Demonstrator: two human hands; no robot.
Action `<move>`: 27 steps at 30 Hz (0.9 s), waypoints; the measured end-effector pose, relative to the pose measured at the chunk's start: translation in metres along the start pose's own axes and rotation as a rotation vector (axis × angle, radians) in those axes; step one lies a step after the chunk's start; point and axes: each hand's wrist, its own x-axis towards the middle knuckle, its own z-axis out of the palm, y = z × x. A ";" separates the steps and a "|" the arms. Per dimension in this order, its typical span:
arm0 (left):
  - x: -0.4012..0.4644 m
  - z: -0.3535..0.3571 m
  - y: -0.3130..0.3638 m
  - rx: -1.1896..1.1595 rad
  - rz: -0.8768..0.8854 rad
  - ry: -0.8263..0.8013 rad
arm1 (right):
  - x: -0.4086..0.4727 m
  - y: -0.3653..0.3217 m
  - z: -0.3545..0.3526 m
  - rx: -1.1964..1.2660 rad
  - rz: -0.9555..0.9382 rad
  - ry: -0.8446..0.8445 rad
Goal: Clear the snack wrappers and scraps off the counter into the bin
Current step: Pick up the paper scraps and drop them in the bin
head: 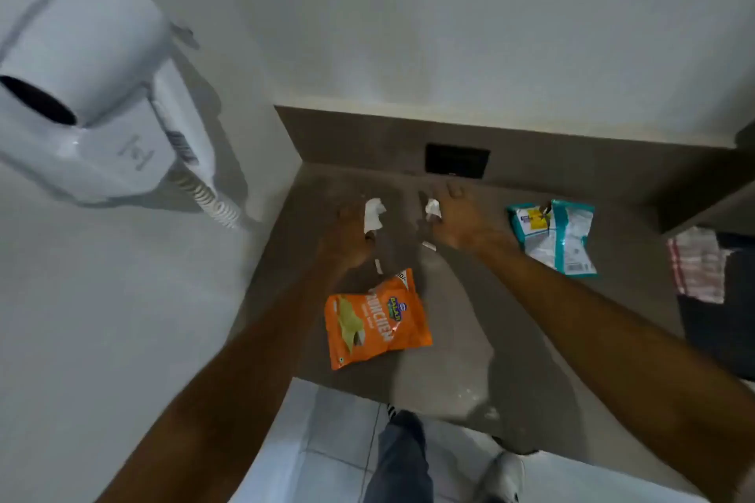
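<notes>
Paper scraps [374, 214] touching left hand [345, 241] fingertips, right hand [459, 223] spread beside smaller scrap [433, 208], neither gripping

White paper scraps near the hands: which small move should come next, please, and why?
Probably close each hand on its nearest scrap: the left hand is beside the larger white scrap, the right hand beside the smaller one. Neither looks gripped yet.

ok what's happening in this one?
A person is clearing litter off a brown counter. Both hands reach toward the back: the left hand is at a white paper scrap, the right hand at a smaller scrap. The orange snack wrapper and teal wrapper lie untouched. No bin in view.
</notes>
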 end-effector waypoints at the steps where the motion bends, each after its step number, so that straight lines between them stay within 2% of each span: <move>1: 0.013 0.009 -0.006 -0.032 0.006 -0.008 | 0.010 0.001 0.011 0.025 0.045 -0.005; 5: 0.048 0.042 -0.017 -0.004 -0.019 -0.062 | 0.033 0.007 0.044 0.025 0.117 -0.023; 8: 0.059 0.052 -0.019 -0.056 0.047 0.058 | 0.037 0.010 0.051 0.023 0.111 0.039; 12: 0.042 0.039 -0.006 -0.467 0.005 0.214 | 0.011 0.013 0.039 0.195 0.174 0.228; 15: -0.008 0.026 0.023 -0.690 -0.026 0.264 | -0.047 0.008 0.021 0.367 0.115 0.412; 18: -0.085 0.026 0.055 -0.951 -0.004 0.158 | -0.134 0.006 0.022 0.520 0.036 0.509; 21: -0.174 0.051 0.077 -0.920 0.117 -0.043 | -0.243 0.018 0.043 0.696 0.020 0.439; 22: -0.203 0.063 0.083 -0.926 0.109 -0.139 | -0.279 0.025 0.054 0.728 0.035 0.411; 25: -0.270 0.111 0.094 -1.030 -0.054 -0.401 | -0.358 0.055 0.100 0.702 0.128 0.336; 27: -0.300 0.159 0.098 -1.012 -0.148 -0.507 | -0.392 0.083 0.143 0.700 0.275 0.251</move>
